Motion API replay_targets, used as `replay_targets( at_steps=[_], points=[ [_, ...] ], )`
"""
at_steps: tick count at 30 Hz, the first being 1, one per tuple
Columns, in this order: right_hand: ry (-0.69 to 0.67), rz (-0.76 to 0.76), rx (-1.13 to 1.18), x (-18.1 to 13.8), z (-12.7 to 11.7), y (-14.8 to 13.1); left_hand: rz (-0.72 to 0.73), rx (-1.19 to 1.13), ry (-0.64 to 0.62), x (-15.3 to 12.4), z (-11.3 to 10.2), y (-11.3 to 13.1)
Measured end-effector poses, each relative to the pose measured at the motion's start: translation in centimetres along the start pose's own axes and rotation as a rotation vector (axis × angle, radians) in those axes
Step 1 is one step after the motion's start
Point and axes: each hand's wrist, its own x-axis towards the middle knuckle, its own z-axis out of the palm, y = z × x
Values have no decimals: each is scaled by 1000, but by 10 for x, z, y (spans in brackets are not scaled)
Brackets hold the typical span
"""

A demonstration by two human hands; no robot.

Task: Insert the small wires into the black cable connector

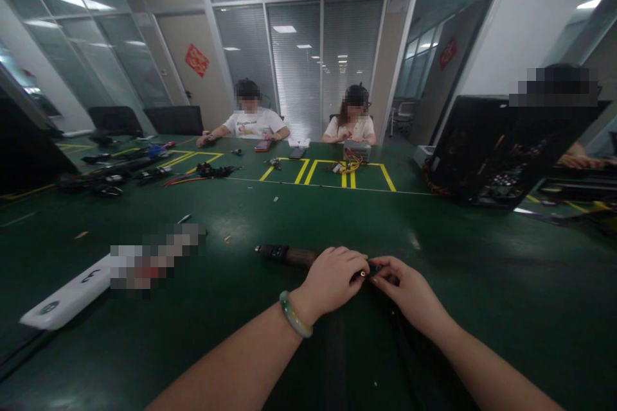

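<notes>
My left hand [332, 279], with a green bangle [295, 314] on its wrist, is closed around the rear part of an electric screwdriver [296, 257]. The tool lies along the green table, its metal nose pointing left. A small brass-coloured ring shows at the left fingertips; I cannot tell what it belongs to. Close against it, my right hand [402, 286] pinches a small dark piece, apparently the end of a black cable [395, 321] that runs down toward me. The fingers hide most of where the two hands meet.
A long white power strip [67, 298], partly blurred out, lies at left with its cord. Dark cables [120, 170] are heaped at far left. A black computer case [486, 148] stands at right. Two people sit across the table [308, 212]; another is behind the case.
</notes>
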Motion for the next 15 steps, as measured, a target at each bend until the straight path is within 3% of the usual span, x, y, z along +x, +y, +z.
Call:
replay_targets(
  at_steps=[15],
  points=[
    [-8, 18, -68, -2, -2, -6, -13, 32, -21, 0, -1, 1]
  ],
)
